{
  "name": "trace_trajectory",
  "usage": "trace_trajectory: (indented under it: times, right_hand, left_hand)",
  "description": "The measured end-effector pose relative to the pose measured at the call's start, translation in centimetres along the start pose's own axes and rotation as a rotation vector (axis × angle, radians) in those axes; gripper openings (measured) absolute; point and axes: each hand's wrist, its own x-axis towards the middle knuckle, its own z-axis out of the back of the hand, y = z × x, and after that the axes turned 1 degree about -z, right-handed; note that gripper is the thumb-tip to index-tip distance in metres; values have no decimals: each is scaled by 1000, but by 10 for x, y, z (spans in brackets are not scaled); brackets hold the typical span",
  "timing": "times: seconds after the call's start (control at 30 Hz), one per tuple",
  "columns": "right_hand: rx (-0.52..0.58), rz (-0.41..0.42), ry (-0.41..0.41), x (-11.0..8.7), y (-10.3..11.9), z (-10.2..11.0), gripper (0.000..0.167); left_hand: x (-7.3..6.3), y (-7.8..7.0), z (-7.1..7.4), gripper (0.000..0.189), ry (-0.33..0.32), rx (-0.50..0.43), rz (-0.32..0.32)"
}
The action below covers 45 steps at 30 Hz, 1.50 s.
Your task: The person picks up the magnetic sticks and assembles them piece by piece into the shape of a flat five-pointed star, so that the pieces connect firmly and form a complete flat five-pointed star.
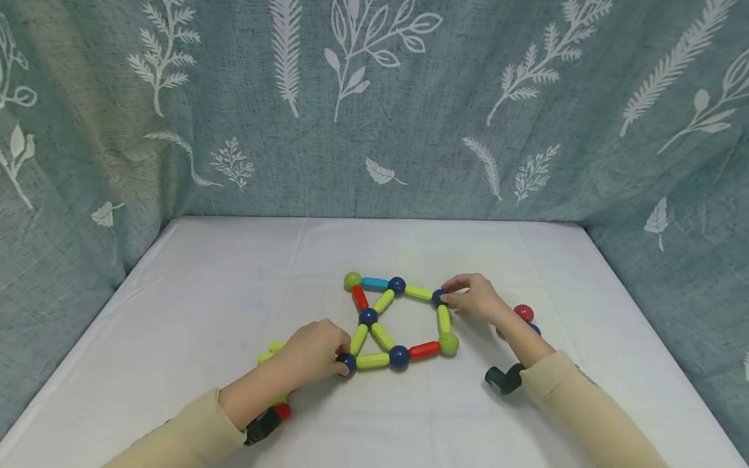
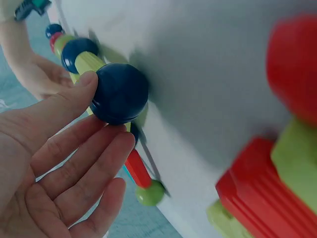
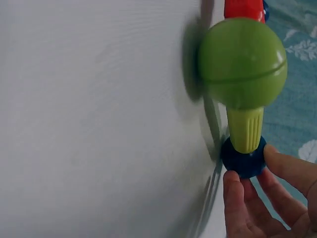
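Observation:
A flat frame of coloured rods and balls lies on the white table. My left hand point(image 1: 315, 351) pinches the dark blue ball point(image 2: 121, 93) at its near left corner between thumb and fingertips. At the far right corner, my right hand point(image 1: 476, 299) holds another dark blue ball point(image 3: 243, 157) by its fingertips. From that ball a yellow-green rod point(image 1: 444, 319) runs to a green ball point(image 1: 448, 344). Red rods point(image 1: 424, 350), a light blue rod point(image 1: 374, 284) and a central dark blue ball point(image 1: 368, 317) form other parts of the frame.
Loose yellow-green rods point(image 1: 265, 357) and red pieces point(image 2: 260, 188) lie beside the left forearm, partly hidden by it. A red ball point(image 1: 523, 312) and a blue ball point(image 1: 534, 329) sit behind the right forearm. A patterned curtain point(image 1: 409, 162) stands behind the table point(image 1: 246, 260).

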Motion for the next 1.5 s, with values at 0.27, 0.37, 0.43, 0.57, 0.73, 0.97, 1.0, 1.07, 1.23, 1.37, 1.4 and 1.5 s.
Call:
trace_trajectory:
  times: [0.27, 0.37, 0.43, 0.57, 0.73, 0.97, 1.0, 1.07, 1.23, 1.37, 1.4, 1.5]
  right_hand:
    - [40, -17, -8, 13, 7, -7, 30]
    - [71, -35, -11, 17, 10, -11, 30]
    - [87, -38, -14, 19, 11, -14, 29]
    - [103, -50, -18, 20, 12, -17, 28]
    - [114, -54, -25, 19, 12, -18, 28]
    - [129, -58, -25, 18, 10, -19, 29]
    - [130, -59, -26, 18, 9, -19, 29]
    - [132, -57, -29, 19, 8, -19, 29]
    - [131, -52, -36, 20, 7, -19, 28]
    - [136, -55, -42, 19, 7, -19, 29]
    - [138, -56, -44, 19, 7, -19, 29]
    - [148, -55, -46, 18, 7, -18, 29]
  left_hand:
    - [-2, -12, -7, 21, 15, 11, -70]
    - [-2, -17, -10, 23, 29, 11, -70]
    - [-1, -20, -12, 23, 38, 10, -66]
    - [-1, -21, -15, 23, 49, 7, -61]
    - [-1, -20, -16, 23, 47, 12, -56]
    - [-3, -16, -13, 22, 50, 8, -48]
    - [-5, -14, -11, 20, 41, 1, -42]
    - [-7, -7, -5, 17, 15, -13, -26]
    - [-13, 22, 16, 11, -70, -83, 43]
    - [-20, 50, 28, 12, -101, -136, 72]
    - [-22, 57, 29, 12, -98, -148, 78]
    - [-26, 73, 29, 12, -74, -168, 96]
